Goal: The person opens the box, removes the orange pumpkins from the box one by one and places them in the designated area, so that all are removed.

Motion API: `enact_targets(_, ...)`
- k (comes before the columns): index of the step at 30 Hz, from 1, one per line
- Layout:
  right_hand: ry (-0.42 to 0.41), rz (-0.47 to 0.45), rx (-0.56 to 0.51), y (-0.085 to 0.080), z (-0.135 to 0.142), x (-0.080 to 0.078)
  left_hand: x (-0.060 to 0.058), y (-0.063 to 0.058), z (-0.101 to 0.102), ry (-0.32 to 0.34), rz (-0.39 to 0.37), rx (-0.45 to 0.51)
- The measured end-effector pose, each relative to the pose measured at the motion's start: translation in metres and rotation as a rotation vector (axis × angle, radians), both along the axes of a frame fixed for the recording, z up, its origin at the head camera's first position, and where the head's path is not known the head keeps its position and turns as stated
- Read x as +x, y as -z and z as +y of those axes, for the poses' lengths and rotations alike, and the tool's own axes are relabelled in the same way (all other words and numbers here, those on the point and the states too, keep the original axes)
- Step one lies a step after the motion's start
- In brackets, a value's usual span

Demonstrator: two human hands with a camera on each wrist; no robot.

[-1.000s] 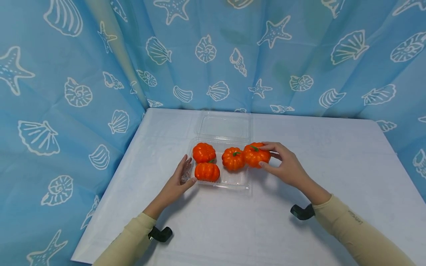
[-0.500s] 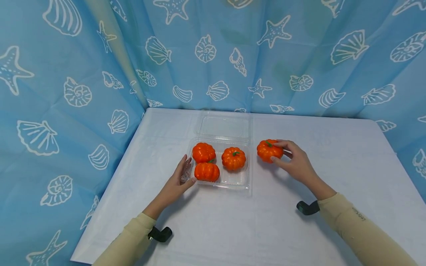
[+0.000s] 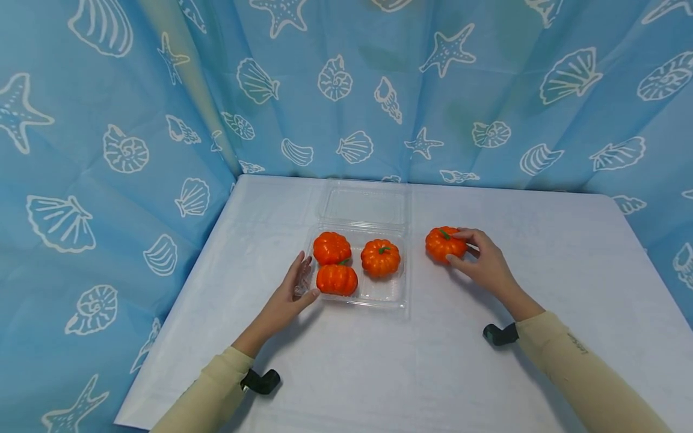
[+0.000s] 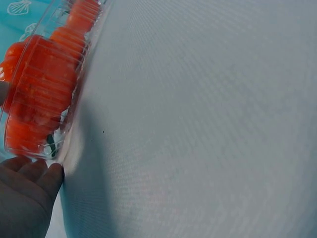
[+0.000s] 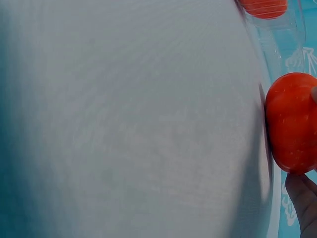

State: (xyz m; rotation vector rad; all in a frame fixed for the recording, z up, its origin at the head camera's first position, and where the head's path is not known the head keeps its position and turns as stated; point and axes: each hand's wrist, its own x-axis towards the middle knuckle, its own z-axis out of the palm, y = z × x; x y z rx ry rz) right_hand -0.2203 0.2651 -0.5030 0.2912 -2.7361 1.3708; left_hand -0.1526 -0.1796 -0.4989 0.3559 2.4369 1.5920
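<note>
In the head view, my right hand [image 3: 484, 261] holds a small orange toy pumpkin [image 3: 441, 243] with a green stem, thumb in front and fingers behind. The right wrist view shows this pumpkin [image 5: 292, 124] at the tabletop, right of the container. My left hand [image 3: 284, 300] touches the left side and front-left corner of a clear plastic clamshell container [image 3: 379, 294], fingers spread and fairly straight. Inside the container sit three more pumpkins: one at the back left [image 3: 331, 248], one at the front left [image 3: 337, 280] lying on its side, and one on the right [image 3: 381, 258].
The container's clear lid [image 3: 364, 204] lies folded back toward the far edge. A white cloth covers the table [image 3: 368, 373]. A blue curtain with shell prints [image 3: 379, 90] hangs behind and along the left. Dark wrist cameras [image 3: 262, 382] sit at both sleeves.
My right hand has carried its pumpkin rightward, away from the container's right edge, and down toward the tabletop. The left hand, container and other pumpkins have stayed in place.
</note>
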Motion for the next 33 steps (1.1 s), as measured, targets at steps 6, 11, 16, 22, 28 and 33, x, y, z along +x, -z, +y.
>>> enact_targets(6,0.002,-0.041,0.006,-0.0012,0.0013,0.0009,0.0004,-0.0001,0.0002,-0.004,-0.001,-0.005)
enact_targets(11,0.006,-0.064,0.011,-0.0030,0.0012,0.0029,0.0001,0.0004,0.0001,0.001,0.002,-0.002)
enact_targets(16,0.015,-0.068,0.021,-0.0027,0.0025,0.0046,0.0001,0.0005,0.0005,0.007,0.007,0.001)
enact_targets(22,0.014,-0.060,0.028,-0.0031,0.0039,0.0047,0.0004,-0.0004,0.0001,-0.002,-0.007,-0.004)
enact_targets(28,0.019,-0.065,0.039,-0.0047,0.0040,0.0055,0.0007,-0.0007,0.0002,-0.014,-0.010,-0.017)
enact_targets(33,0.037,-0.047,0.052,-0.0066,0.0061,0.0087,-0.0001,-0.0004,0.0010,-0.009,-0.015,-0.010)
